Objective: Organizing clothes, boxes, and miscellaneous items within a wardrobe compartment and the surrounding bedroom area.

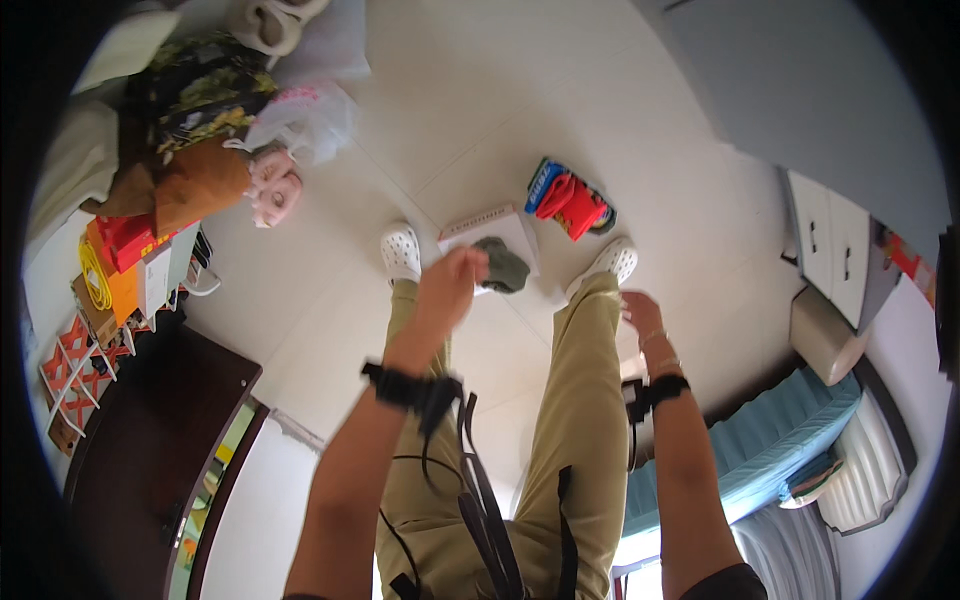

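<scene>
My left hand (pixel 450 286) is over the near left side of a white box (pixel 480 225) on the floor between my feet. Its curled fingers meet the edge of a dark green cloth (pixel 504 266) that lies on the box; whether they grip it is unclear. My right hand (pixel 642 309) hangs beside my right shin, fingers partly curled, and what it holds, if anything, cannot be seen. Beyond the box, a folded red cloth (pixel 574 206) lies on a blue and green packet (pixel 541 186) that bears writing. Both wrists wear black straps.
White clogs (pixel 400 251) are on my feet. At left are a plastic bag (pixel 315 120), pink slippers (pixel 274 187), a cluttered rack (pixel 82 375) and a dark door (pixel 165 405). A white cabinet (pixel 829 240) and a blue-covered bed (pixel 780 435) stand at right.
</scene>
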Demonstrator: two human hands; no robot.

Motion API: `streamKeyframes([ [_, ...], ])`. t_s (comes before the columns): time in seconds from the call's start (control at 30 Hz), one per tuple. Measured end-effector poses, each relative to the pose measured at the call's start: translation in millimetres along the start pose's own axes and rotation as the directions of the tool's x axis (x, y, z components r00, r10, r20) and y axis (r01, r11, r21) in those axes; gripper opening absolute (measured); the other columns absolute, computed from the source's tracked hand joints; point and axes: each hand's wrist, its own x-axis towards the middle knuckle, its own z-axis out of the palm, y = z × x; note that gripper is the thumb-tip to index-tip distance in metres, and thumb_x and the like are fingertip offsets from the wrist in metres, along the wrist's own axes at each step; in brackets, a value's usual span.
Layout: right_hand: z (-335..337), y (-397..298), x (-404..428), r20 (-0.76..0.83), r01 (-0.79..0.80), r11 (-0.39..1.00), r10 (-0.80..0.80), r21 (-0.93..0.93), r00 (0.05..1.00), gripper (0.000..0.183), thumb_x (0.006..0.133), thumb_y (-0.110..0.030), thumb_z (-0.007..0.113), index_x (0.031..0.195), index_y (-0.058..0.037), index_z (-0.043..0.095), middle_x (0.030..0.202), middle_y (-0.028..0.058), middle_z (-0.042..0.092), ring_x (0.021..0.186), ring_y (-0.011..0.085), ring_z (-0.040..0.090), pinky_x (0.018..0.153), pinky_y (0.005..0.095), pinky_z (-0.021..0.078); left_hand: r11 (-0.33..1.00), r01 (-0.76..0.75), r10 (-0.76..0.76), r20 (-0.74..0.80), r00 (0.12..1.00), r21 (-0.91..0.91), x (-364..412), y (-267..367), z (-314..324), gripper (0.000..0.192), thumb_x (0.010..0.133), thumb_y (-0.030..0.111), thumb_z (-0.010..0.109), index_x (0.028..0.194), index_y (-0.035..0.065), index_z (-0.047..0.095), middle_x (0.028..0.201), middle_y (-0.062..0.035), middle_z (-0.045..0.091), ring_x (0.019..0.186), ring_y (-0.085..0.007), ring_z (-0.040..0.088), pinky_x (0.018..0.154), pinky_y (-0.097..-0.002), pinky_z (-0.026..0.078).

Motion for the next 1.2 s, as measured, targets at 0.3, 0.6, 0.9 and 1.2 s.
streamKeyframes([
  [0.3, 93.5, -33.9, 122.8, 0.33, 0.042, 0.997, -0.018, -0.066, 0.944, 0.048, 0.088, -0.04, 0.055, 0.11, 0.0014, 0.057, 0.089, 0.0118, 0.063, 0.086, 0.0223, 0.061, 0.077, 0.0341, 0.0474, 0.864, -0.05, 0.08, -0.039, 0.996, 0.502, 193.5, -134.1, 85.8, 0.037, 0.086, 0.029, 0.054, 0.106, -0.0018, 0.054, 0.103, -0.0219, 0.061, 0.093, -0.0396, 0.058, 0.082, -0.0446, 0.046],
  [0.6, 149.6, -52.0, 146.0, 0.062, 0.282, 0.91, -0.276, -0.304, 0.959, 0.036, 0.089, -0.034, 0.049, 0.094, 0.0004, 0.059, 0.09, 0.0275, 0.061, 0.088, 0.0438, 0.058, 0.076, 0.0497, 0.0467, 0.708, -0.124, 0.146, 0.028, 0.989, 0.695, 187.5, -141.0, 170.5, 0.048, 0.079, 0.023, 0.067, 0.115, -0.0049, 0.051, 0.097, -0.0244, 0.06, 0.087, -0.0388, 0.06, 0.075, -0.0434, 0.049],
  [0.9, 147.7, -77.0, 155.8, -0.029, 0.199, 0.822, -0.252, -0.533, 0.967, 0.032, 0.086, -0.036, 0.056, 0.085, -0.0047, 0.064, 0.09, 0.0206, 0.064, 0.087, 0.0377, 0.061, 0.074, 0.0453, 0.0499, 0.417, -0.324, 0.449, 0.117, 0.886, 0.849, 216.6, -158.1, 149.6, 0.078, 0.061, 0.048, 0.078, 0.114, -0.0041, 0.055, 0.115, -0.025, 0.051, 0.106, -0.0426, 0.05, 0.085, -0.0433, 0.047],
  [1.2, 143.7, -72.4, 143.9, -0.467, 0.007, 0.874, -0.267, -0.486, 0.843, 0.059, 0.061, -0.058, 0.076, 0.093, -0.0112, 0.063, 0.139, 0.0118, 0.025, 0.126, 0.0349, 0.026, 0.097, 0.0537, 0.0307, 0.866, -0.2, 0.076, 0.274, 0.959, 0.459, 264.1, -188.4, 145.9, 0.097, 0.052, 0.058, 0.079, 0.118, -0.0075, 0.05, 0.125, -0.0291, 0.042, 0.109, -0.0414, 0.05, 0.093, -0.0425, 0.044],
])
